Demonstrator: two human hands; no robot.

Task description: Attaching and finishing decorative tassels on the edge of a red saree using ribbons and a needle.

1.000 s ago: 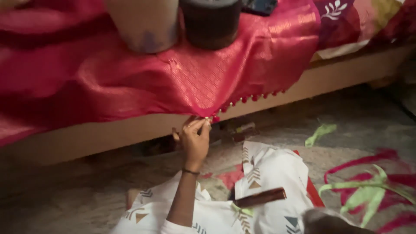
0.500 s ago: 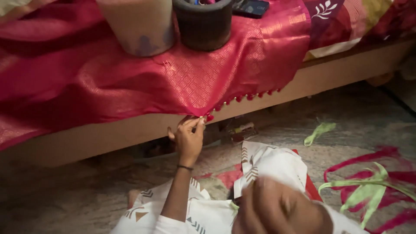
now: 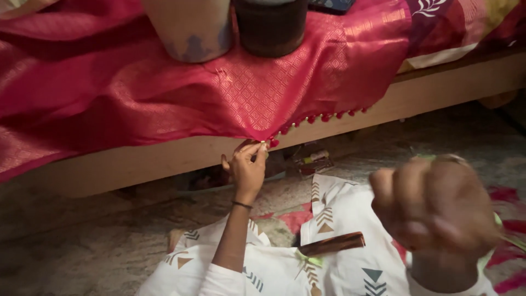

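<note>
A red and gold patterned cloth (image 3: 274,93) hangs over the edge of a low wooden bed frame (image 3: 137,164). Small red tassels (image 3: 323,118) run along the cloth's hem. My left hand (image 3: 247,167), with a thin dark bangle on the wrist, pinches the lowest corner of that hem between thumb and fingertips. My right hand (image 3: 438,211) is raised close to the camera at the right. It is blurred and its fingers are curled into a fist. Nothing clear shows in it. A brown stick-like piece (image 3: 331,245) lies on my white printed garment (image 3: 339,208).
A pale pot (image 3: 189,27) and a dark round container (image 3: 271,24) stand on the cloth at the bed's edge. Small items (image 3: 312,159) lie under the bed. Red and green strips (image 3: 509,230) lie on the patterned floor mat at the right.
My right hand has come up from the lower edge toward the camera and to the right. My left hand keeps its pinch on the hem corner.
</note>
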